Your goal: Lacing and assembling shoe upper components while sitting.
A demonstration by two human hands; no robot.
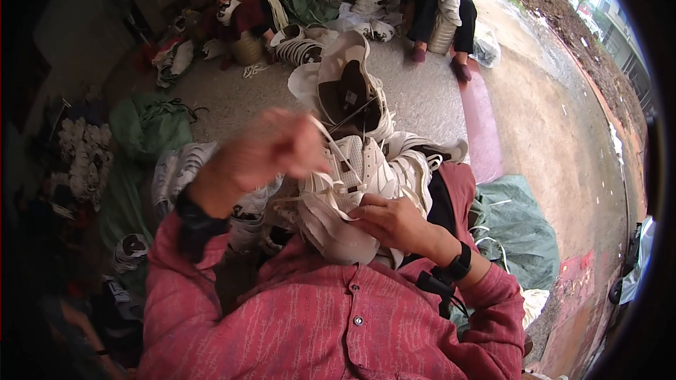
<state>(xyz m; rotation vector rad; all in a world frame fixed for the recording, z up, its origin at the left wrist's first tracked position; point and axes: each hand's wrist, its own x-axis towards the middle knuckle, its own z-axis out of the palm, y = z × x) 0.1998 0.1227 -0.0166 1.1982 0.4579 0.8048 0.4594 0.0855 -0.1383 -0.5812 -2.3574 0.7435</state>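
Setting: we sit on a concrete floor with heaps of white shoe uppers around us, a green sack at our right and two other seated people across the floor, each busy with their own pale bundles.
Work piece: a white shoe upper lies in our lap against the red shirt, touching the stack of like uppers just beyond it; one beige and brown upper stands open further out.
Lace: a flat white lace runs from the upper's front up to our raised left hand, taut and slightly slanted.
Left hand: our left hand is lifted above the upper and blurred; it looks closed into a loose fist pinching the lace, though we cannot make out the single fingers.
Right hand: our right hand rests low on the upper, fingers curled and pressing the near edge, gripping the shoe to steady it.
Doing it well: we judge the step to be drawing the lace through; we would keep the right hand firm on the upper so it does not lift, pull along the line of the eyelets, and keep the lace flat and untwisted.
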